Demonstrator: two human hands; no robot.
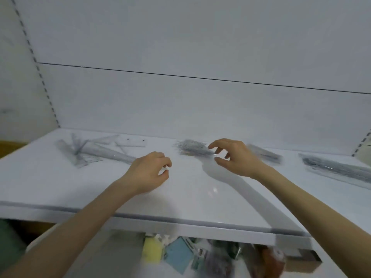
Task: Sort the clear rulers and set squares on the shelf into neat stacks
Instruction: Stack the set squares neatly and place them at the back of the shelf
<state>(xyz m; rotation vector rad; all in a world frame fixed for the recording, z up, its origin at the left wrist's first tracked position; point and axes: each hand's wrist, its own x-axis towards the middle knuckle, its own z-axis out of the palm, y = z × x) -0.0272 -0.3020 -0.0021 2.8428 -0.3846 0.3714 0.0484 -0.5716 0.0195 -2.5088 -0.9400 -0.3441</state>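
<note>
The right hand's fingers (215, 144) are spread and gently curved, holding nothing, their tips just beside a blurred heap of clear set squares (191, 148) at mid-shelf. The right hand (234, 157) hovers above the white shelf (100, 189). The left hand (147, 171) curls its fingers toward the thumb, tips almost meeting; whether they pinch anything clear cannot be told. A loose scatter of clear rulers (90, 150) lies far left; two tidier stacks (265, 153) and (337, 169) lie right
</note>
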